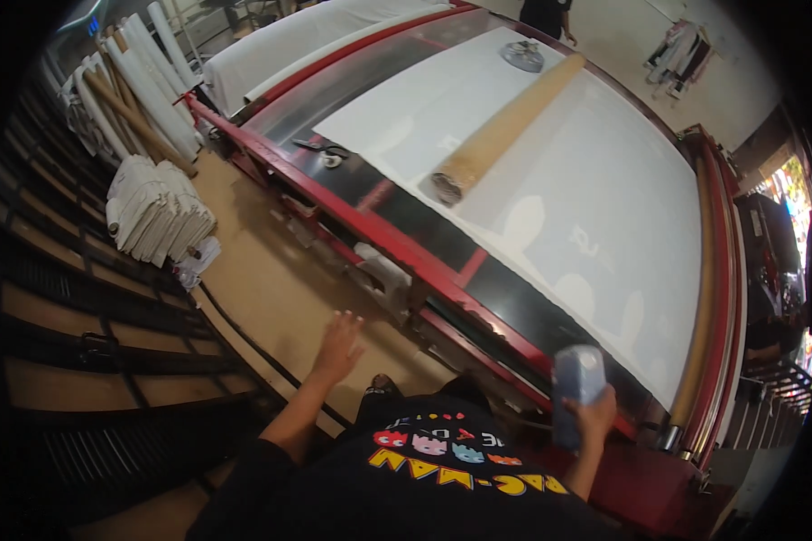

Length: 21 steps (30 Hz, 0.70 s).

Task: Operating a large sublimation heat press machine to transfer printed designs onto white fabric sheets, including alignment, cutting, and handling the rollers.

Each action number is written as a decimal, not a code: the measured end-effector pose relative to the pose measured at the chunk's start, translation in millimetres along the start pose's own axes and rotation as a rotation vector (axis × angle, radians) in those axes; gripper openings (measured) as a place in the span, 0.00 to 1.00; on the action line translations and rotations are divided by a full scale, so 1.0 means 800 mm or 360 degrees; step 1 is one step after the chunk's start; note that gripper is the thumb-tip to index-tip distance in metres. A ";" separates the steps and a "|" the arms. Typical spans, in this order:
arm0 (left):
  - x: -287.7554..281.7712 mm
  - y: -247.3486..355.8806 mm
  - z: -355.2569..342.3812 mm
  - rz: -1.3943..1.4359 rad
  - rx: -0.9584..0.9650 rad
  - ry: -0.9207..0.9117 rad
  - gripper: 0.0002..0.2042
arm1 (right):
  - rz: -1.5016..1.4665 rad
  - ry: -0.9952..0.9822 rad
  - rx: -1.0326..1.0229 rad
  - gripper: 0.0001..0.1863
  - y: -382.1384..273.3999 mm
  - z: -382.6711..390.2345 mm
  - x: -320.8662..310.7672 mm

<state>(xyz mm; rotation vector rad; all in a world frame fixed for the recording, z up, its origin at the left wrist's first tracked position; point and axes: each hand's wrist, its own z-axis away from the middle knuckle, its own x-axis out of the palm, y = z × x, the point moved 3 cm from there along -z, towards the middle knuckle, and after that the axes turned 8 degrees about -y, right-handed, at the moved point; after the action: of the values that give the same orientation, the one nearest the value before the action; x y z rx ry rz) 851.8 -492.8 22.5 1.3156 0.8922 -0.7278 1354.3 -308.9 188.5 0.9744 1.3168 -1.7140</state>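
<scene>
My right hand (593, 413), near the front right edge of the machine, is wrapped round a bluish cylinder-shaped thing (579, 383). This thing is blurred, stands roughly upright and looks shiny on top. My left hand (338, 347) hovers over the floor beside the machine, fingers stretched out and nothing in it. A large white sheet (595, 243) covers much of the red-framed table (370, 212). Across the sheet lies a long brown cardboard tube (505, 131). Near its far end sits a grey, plastic-looking bundle (522, 56).
Scissors (320, 146) lie on the table's dark left part. White rolls (158, 86) and a stack of folded white cloth (158, 209) stand at the left, near a black metal grating (81, 352). Another person (546, 16) stands beyond the table. A roller (705, 298) borders its right side.
</scene>
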 end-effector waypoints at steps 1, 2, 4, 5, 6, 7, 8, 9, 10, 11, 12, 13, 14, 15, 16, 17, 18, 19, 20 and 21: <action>-0.029 -0.031 0.010 -0.0112 -0.0148 0.0052 0.32 | -0.0030 -0.0116 -0.0121 0.42 -0.049 -0.006 0.027; -0.053 -0.057 0.015 -0.0216 -0.0354 0.0033 0.31 | -0.0058 -0.0171 -0.0194 0.41 -0.097 -0.012 0.050; -0.102 -0.087 0.009 -0.0244 -0.0328 0.0220 0.31 | -0.0067 -0.0294 -0.0350 0.42 -0.191 -0.024 0.087; -0.127 -0.100 0.000 -0.0252 -0.0336 0.0354 0.31 | -0.0049 -0.0343 -0.0424 0.43 -0.238 -0.033 0.099; -0.146 -0.108 -0.009 -0.0259 -0.0324 0.0432 0.30 | -0.0089 -0.0316 -0.0505 0.44 -0.286 -0.043 0.111; -0.157 -0.113 -0.016 -0.0270 -0.0339 0.0416 0.30 | -0.0132 -0.0294 -0.0565 0.46 -0.333 -0.053 0.122; -0.168 -0.122 -0.022 -0.0235 -0.0333 0.0479 0.29 | -0.0240 -0.0306 -0.0619 0.46 -0.379 -0.063 0.130; -0.175 -0.135 -0.028 -0.0205 -0.0320 0.0554 0.29 | -0.0369 -0.0325 -0.0656 0.47 -0.423 -0.076 0.135; -0.174 -0.150 -0.029 -0.0225 -0.0320 0.0540 0.29 | -0.0418 -0.0334 -0.0682 0.48 -0.467 -0.092 0.139; -0.164 -0.171 -0.024 -0.0089 -0.0419 0.0460 0.28 | -0.0494 -0.0355 -0.0686 0.49 -0.511 -0.108 0.143; -0.151 -0.197 -0.013 0.0007 -0.0450 0.0451 0.28 | -0.0498 -0.0328 -0.0708 0.49 -0.553 -0.125 0.147; -0.134 -0.231 0.003 0.0118 -0.0607 0.0264 0.28 | -0.0517 -0.0291 -0.0726 0.49 -0.592 -0.144 0.151; -0.118 -0.266 0.026 0.0174 -0.0626 0.0229 0.28 | -0.0536 -0.0310 -0.0697 0.49 -0.629 -0.163 0.160; -0.097 -0.304 0.057 0.0262 -0.0829 0.0101 0.28 | -0.0432 -0.0285 -0.0613 0.49 -0.662 -0.184 0.171; -0.076 -0.342 0.098 0.0415 -0.1159 -0.0088 0.29 | -0.0347 -0.0243 -0.0578 0.49 -0.694 -0.206 0.183; -0.059 -0.363 0.148 0.0591 -0.1367 -0.0051 0.28 | -0.0365 -0.0253 -0.0506 0.49 -0.722 -0.229 0.198; -0.053 -0.382 0.191 0.0674 -0.1358 -0.0030 0.27 | -0.0315 -0.0195 -0.0437 0.48 -0.746 -0.251 0.214; -0.048 -0.381 0.243 0.0286 -0.1407 -0.0081 0.23 | -0.0240 -0.0151 -0.0366 0.48 -0.758 -0.269 0.234; -0.037 -0.386 0.278 0.0392 -0.1560 -0.0223 0.23 | -0.0224 -0.0158 -0.0331 0.48 -0.764 -0.287 0.250; -0.031 -0.397 0.302 0.0615 -0.1836 -0.0414 0.23 | -0.0156 -0.0118 -0.0256 0.48 -0.772 -0.307 0.264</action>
<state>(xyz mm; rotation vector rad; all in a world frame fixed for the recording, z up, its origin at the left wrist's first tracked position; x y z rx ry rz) 598.3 -774.4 -104.8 0.3150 0.6287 -0.0045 741.0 22.8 203.9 0.7586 1.4495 -1.6707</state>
